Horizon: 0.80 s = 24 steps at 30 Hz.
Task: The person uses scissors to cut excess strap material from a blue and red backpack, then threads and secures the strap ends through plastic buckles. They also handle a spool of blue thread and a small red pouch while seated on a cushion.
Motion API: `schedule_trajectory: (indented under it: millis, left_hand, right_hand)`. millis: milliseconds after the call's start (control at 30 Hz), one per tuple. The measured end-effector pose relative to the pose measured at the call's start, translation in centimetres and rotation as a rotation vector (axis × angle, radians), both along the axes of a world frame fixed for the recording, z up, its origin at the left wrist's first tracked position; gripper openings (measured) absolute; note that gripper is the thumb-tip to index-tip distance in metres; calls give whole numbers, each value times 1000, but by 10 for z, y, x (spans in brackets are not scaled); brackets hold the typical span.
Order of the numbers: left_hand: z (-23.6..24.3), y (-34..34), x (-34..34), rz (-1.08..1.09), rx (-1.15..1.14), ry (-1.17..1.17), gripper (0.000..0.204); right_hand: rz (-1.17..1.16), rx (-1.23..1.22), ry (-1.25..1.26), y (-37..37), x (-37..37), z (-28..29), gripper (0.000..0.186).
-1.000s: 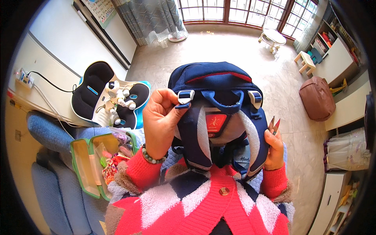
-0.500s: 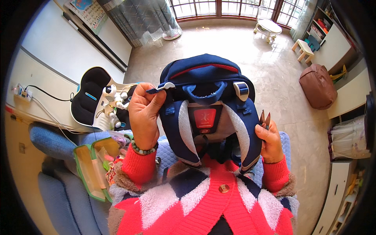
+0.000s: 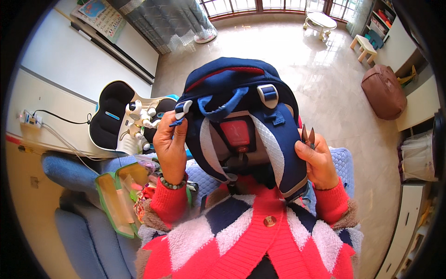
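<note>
A navy backpack [image 3: 278, 139] with grey padded straps stands upright in front of my body, its top tilted a little to the left. My left hand [image 3: 171, 149] pinches the blue webbing end just under the white left buckle [image 3: 184, 109]. The matching right buckle [image 3: 268, 96] sits untouched near the carry loop [image 3: 224, 106]. At the pack's right side, my right hand [image 3: 320, 163] is closed around a pair of small thread snips [image 3: 308, 136], their two pointed blades up and apart. Its hidden fingers seem to rest against the right strap.
A blue quilted seat [image 3: 343, 162] lies beneath the pack. To the left are an open green-edged case [image 3: 111, 204] with small items, and a black-and-white padded seat [image 3: 111, 104] with a white toy [image 3: 138, 118]. A brown bag [image 3: 383, 93] rests at the right.
The backpack has tilted to the left, with its right side raised. My left hand has shifted from the side of the left buckle to the webbing below it. The snips stay in my right hand.
</note>
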State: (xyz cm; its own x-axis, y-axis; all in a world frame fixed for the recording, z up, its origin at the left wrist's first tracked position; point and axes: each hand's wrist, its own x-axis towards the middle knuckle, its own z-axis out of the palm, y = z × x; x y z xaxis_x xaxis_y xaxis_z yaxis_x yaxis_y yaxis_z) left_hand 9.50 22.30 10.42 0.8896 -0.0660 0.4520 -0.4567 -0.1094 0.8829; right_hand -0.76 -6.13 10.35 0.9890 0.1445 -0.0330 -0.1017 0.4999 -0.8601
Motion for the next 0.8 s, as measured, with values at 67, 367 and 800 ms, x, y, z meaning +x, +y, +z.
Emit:
schedule_trajectory:
  millis: [67,367,800]
  left_hand:
    - [-4,3,1,-35,-57,47,21]
    - [-7,12,8,-141,22,66,16]
    - [3,-6,-1,-139,56,89,42]
  right_hand:
    - [7,-1,9,1,1,0,27]
    - [-115,-878,-409,7,18,-28,27]
    - [-245,-577,-310,6,32,-21,21]
